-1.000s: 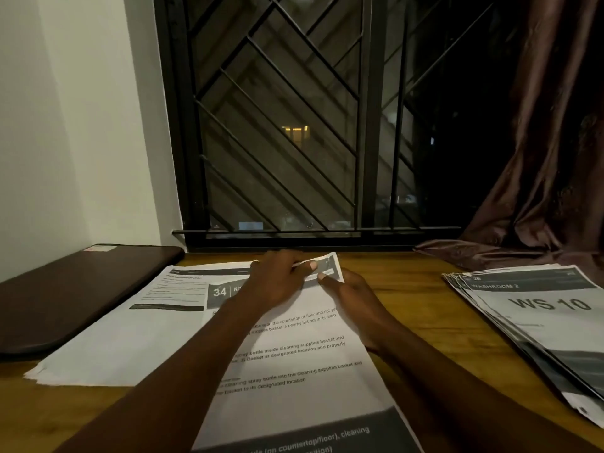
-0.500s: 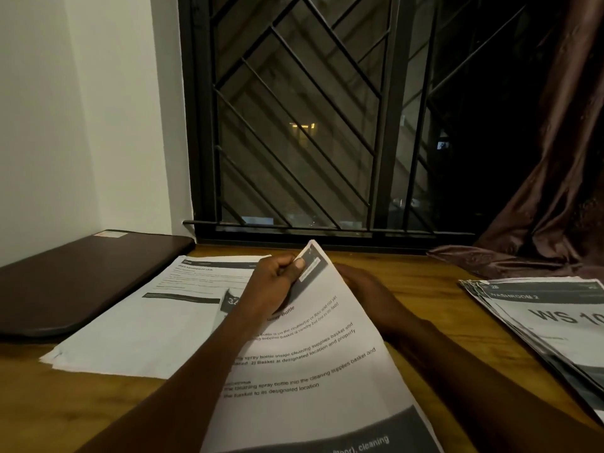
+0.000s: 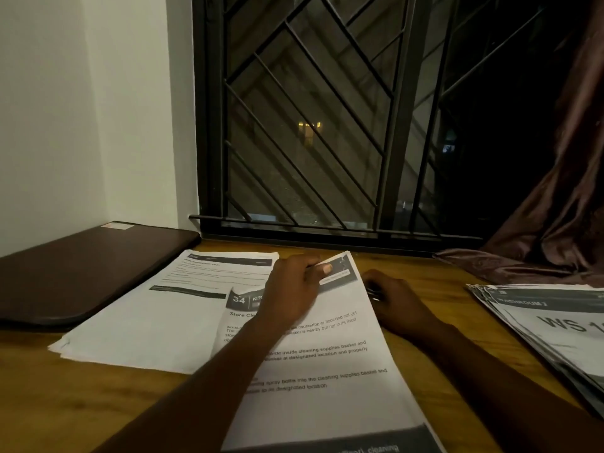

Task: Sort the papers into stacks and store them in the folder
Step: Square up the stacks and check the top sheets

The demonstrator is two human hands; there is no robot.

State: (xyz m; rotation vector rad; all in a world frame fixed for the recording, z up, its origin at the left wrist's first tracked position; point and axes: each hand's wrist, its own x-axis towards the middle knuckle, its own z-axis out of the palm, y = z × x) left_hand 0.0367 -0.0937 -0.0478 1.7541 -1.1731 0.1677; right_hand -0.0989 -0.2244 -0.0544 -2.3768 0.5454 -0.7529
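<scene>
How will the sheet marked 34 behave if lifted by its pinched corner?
Likely floppy: the sheet bends upward where the left hand pinches its top corner. Probably light, being thin paper. It may slide across the stack underneath.

Bare wood between paper stacks.

The bare left arm and bare right arm reach forward from the bottom edge. The left hand lies knuckles up, thumb and curled fingers pinching the far corner of a white printed paper sheet. The right hand sits just beside that sheet's right edge, fingers bent, fingertips hidden behind the paper
</scene>
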